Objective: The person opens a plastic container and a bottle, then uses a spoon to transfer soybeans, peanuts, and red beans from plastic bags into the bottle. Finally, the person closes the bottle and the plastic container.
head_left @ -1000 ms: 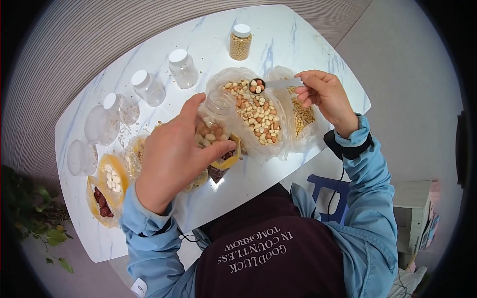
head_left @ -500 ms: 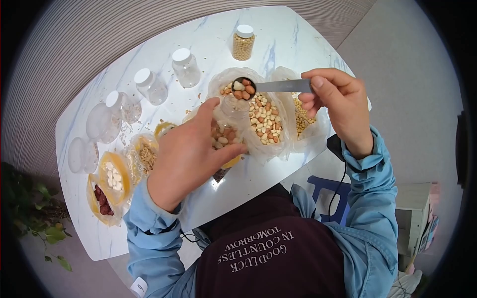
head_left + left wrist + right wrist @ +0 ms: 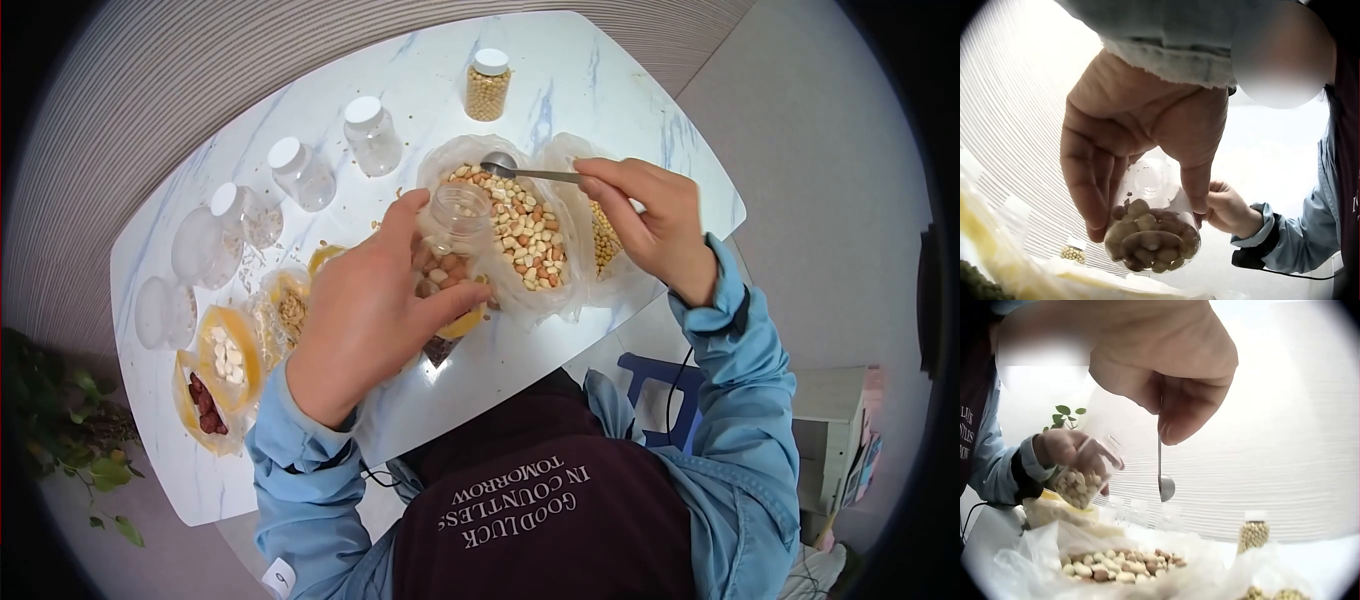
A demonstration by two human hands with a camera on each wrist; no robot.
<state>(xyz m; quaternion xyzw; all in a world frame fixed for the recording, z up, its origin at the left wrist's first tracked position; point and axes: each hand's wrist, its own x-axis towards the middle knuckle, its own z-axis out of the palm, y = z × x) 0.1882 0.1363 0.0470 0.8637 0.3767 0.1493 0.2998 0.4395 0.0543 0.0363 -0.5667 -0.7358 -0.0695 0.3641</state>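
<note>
My left hand [image 3: 365,300] grips a clear, lidless jar [image 3: 460,215], tilted and partly filled with peanuts [image 3: 1154,244]. Its mouth leans toward an open plastic bag of peanuts [image 3: 530,235]. Between the thumb and fingers of my right hand [image 3: 650,215] is the flat handle of a metal measuring spoon [image 3: 498,164]. The spoon's round bowl is over the far end of the peanut bag, and no peanuts show in it. In the right wrist view the spoon [image 3: 1167,487] hangs above the heap of nuts.
A bag of soybeans [image 3: 606,240] lies right of the peanuts. A lidded jar of soybeans [image 3: 487,92] stands at the back. Several white-capped jars [image 3: 373,145] line the far left side. Bags of red dates [image 3: 206,405] and white pieces [image 3: 228,360] sit at the left.
The spoon carried peanuts from over the bag to the jar's mouth, then moved back over the bag, its bowl now without visible nuts. The left hand keeps hold of the jar.
</note>
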